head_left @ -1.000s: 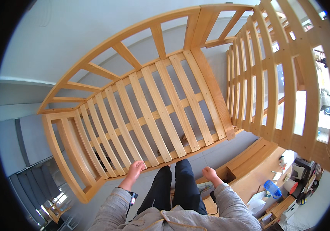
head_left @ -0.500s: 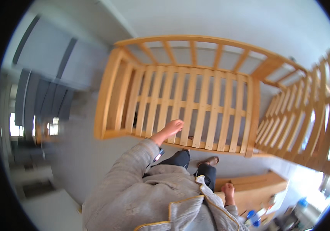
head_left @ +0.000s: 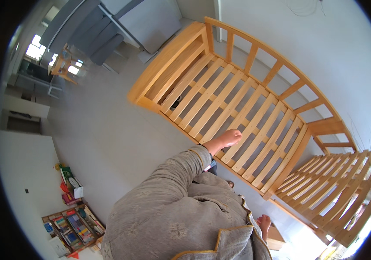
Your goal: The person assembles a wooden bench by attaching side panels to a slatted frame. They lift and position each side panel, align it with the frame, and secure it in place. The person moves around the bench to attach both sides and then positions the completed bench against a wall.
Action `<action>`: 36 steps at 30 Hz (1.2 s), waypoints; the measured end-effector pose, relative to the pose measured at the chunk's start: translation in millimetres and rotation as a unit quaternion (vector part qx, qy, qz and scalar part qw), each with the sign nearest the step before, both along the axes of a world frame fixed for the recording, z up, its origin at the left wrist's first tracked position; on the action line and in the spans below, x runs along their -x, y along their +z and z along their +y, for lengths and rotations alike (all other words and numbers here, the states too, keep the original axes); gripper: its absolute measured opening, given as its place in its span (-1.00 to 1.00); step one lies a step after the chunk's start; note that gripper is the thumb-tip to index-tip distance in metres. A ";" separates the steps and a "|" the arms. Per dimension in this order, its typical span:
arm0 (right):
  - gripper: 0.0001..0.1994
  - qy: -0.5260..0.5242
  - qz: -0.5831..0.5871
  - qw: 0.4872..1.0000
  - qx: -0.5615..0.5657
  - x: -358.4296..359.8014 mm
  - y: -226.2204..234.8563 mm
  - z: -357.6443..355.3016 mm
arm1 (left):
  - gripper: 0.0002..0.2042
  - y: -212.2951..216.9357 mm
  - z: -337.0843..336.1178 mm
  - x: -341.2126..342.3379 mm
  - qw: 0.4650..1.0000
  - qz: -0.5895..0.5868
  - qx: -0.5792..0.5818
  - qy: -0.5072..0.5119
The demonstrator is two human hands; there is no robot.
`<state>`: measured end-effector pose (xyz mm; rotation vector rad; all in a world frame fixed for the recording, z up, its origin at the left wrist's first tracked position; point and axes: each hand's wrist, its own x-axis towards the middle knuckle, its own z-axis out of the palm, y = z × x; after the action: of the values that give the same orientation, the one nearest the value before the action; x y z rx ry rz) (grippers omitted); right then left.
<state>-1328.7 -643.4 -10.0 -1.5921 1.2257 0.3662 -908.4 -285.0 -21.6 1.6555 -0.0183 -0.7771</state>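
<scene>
My left hand [head_left: 230, 138] is held out over a wooden bed frame [head_left: 168, 71], with its fingers curled in and nothing showing in them. Below it run the pale slats [head_left: 224, 113] of the bed base; the hand appears above them rather than gripping one. My right hand [head_left: 264, 222] hangs low by my side, fingers curled, partly covered by my grey jacket [head_left: 168, 208]. No object shows in it.
A slatted wooden panel [head_left: 324, 186] leans at the bed's right end. Grey sofa-like furniture [head_left: 146, 24] stands at the far left. Books fill a low shelf [head_left: 73, 229] at the lower left. A cardboard-coloured box [head_left: 275, 238] sits near my right hand.
My view has swung left, so the bed now lies slanted toward the right and the book shelf has come into sight. Both hands remain curled.
</scene>
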 end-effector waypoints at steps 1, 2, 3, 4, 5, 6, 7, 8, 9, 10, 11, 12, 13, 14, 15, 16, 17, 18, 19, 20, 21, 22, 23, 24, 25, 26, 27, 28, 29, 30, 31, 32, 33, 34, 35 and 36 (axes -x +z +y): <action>-0.83 0.025 0.011 1.000 0.006 1.9 3.6 -3.8 | -0.73 -2.2 -4.5 -2.6 1.000 -0.019 0.011 0.003; -0.83 0.060 0.008 0.998 0.016 -1.1 16.0 1.8 | -0.74 3.9 -4.4 -8.0 0.999 -0.034 -0.022 -0.011; -0.82 0.095 0.005 0.995 0.027 -5.4 28.5 8.1 | -0.74 5.5 -4.1 -9.8 0.999 -0.042 -0.016 0.000; -0.82 0.112 0.018 0.994 0.005 -2.3 26.0 5.9 | -0.74 7.2 -3.8 -14.1 0.999 -0.052 -0.009 0.008; -0.80 0.071 0.006 0.995 -0.076 7.1 13.2 -3.0 | -0.74 8.5 -2.1 -19.1 0.998 -0.062 -0.002 0.015; -0.80 0.092 0.023 0.995 -0.035 23.6 -11.3 -7.9 | -0.74 10.5 0.2 -24.7 0.997 -0.070 -0.004 0.019; -0.79 0.112 0.040 0.993 0.004 31.0 -29.7 -10.3 | -0.74 11.2 2.3 -28.2 0.997 -0.076 -0.006 0.022; -0.78 0.148 0.032 0.988 0.023 25.4 -30.2 -7.9 | -0.74 9.8 3.8 -28.2 0.997 -0.077 -0.008 0.026; -0.78 0.168 0.024 0.985 0.029 21.1 -29.9 -5.6 | -0.74 6.6 5.4 -28.7 0.997 -0.071 0.001 0.033; -0.79 0.184 0.015 0.982 0.025 -2.1 -14.9 9.8 | -0.74 2.3 9.0 -31.3 0.997 -0.065 0.005 0.038; -0.79 0.198 0.005 0.980 0.020 -26.8 3.8 24.8 | -0.74 -1.9 12.0 -34.1 0.997 -0.060 0.009 0.044; -0.79 0.213 -0.006 0.977 0.021 -54.6 33.5 46.3 | -0.74 -4.1 15.0 -37.1 0.998 -0.056 0.006 0.041; -0.79 0.222 -0.018 0.975 0.023 -77.5 56.2 62.9 | -0.74 -5.9 17.9 -38.9 0.998 -0.053 0.002 0.036; -0.79 0.231 -0.026 0.972 0.022 -93.3 71.1 75.2 | -0.74 -7.8 20.3 -41.1 0.998 -0.050 -0.002 0.031; -0.79 0.210 -0.017 0.977 0.022 -98.3 73.7 77.9 | -0.74 -3.3 20.9 -43.1 0.998 -0.059 -0.004 0.034; -0.79 0.190 -0.006 0.982 0.019 -102.1 72.8 79.2 | -0.75 3.3 22.0 -44.1 0.997 -0.067 -0.008 0.038; -0.80 0.170 0.005 0.985 0.016 -104.1 71.4 79.5 | -0.75 6.1 22.7 -45.4 0.996 -0.074 -0.011 0.042; -0.80 0.176 -0.002 0.984 0.015 -104.1 68.5 79.5 | -0.75 3.7 20.7 -47.4 0.997 -0.057 0.000 0.048; -0.80 0.170 0.003 0.985 0.009 -101.2 66.7 80.3 | -0.75 0.3 16.5 -48.8 0.998 -0.040 0.011 0.054; -0.80 0.164 0.007 0.986 0.002 -97.6 66.0 81.2 | -0.74 -3.9 12.5 -49.9 0.998 -0.022 0.022 0.060; -0.80 0.158 0.013 0.987 -0.004 -93.9 65.6 82.3 | -0.74 -9.7 9.9 -50.5 0.998 -0.025 0.017 0.051; -0.80 0.165 0.035 0.986 0.013 -102.7 81.6 96.2 | -0.74 -17.7 5.9 -51.4 0.999 -0.028 0.013 0.041; -0.79 0.134 0.043 0.990 -0.011 -84.9 70.5 89.6 | -0.73 -23.3 1.4 -52.1 0.999 -0.033 0.011 0.029; -0.79 0.101 0.050 0.993 -0.035 -58.0 53.1 79.9 | -0.73 -29.7 -4.0 -51.1 0.999 -0.026 0.026 0.032; -0.79 0.077 0.056 0.994 -0.062 -45.5 41.3 70.4 | -0.73 -38.5 -6.2 -49.5 0.998 -0.021 0.036 0.044; -0.79 0.108 0.059 0.992 -0.033 -38.2 39.4 67.4 | -0.73 -40.5 -7.8 -49.8 0.997 -0.017 0.049 0.050; -0.79 0.126 0.052 0.990 -0.026 -31.0 36.6 65.5 | -0.73 -42.6 -8.8 -50.1 0.998 -0.007 0.047 0.041; -0.79 0.143 0.045 0.989 -0.019 -15.9 28.1 58.9 | -0.73 -38.3 -9.7 -52.2 0.999 0.002 0.045 0.030; -0.79 0.161 0.037 0.986 -0.013 -12.2 26.0 59.3 | -0.73 -35.7 -9.5 -54.8 0.999 0.010 0.043 0.020; -0.79 0.173 0.043 0.984 0.004 -9.8 24.3 57.7 | -0.73 -35.8 -9.0 -57.1 0.999 0.007 0.040 0.019; -0.79 0.185 0.049 0.981 0.020 -14.9 27.5 61.2 | -0.73 -37.1 -7.6 -59.7 0.999 0.004 0.035 0.020; -0.78 0.197 0.056 0.978 0.036 -26.7 36.0 69.1 | -0.72 -35.9 -6.1 -61.9 0.999 0.001 0.032 0.019; -0.78 0.181 0.060 0.981 0.017 -38.2 40.4 73.4 | -0.72 -34.8 -3.0 -64.4 1.000 -0.002 0.021 0.019; -0.78 0.164 0.066 0.984 -0.001 -49.2 46.9 77.6 | -0.72 -26.7 1.8 -67.9 1.000 -0.006 0.011 0.018; -0.78 0.149 0.069 0.986 -0.021 -61.0 49.6 80.3 | -0.72 -22.6 6.1 -71.8 1.000 -0.011 -0.001 0.020; -0.77 0.113 0.069 0.991 -0.033 -69.7 51.6 83.3 | -0.73 -30.9 6.1 -73.6 1.000 -0.010 0.005 0.019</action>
<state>-1258.9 -560.1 41.6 -1.6756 1.1246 0.6641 -834.7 -278.8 -52.5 1.6489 -0.0051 -0.7307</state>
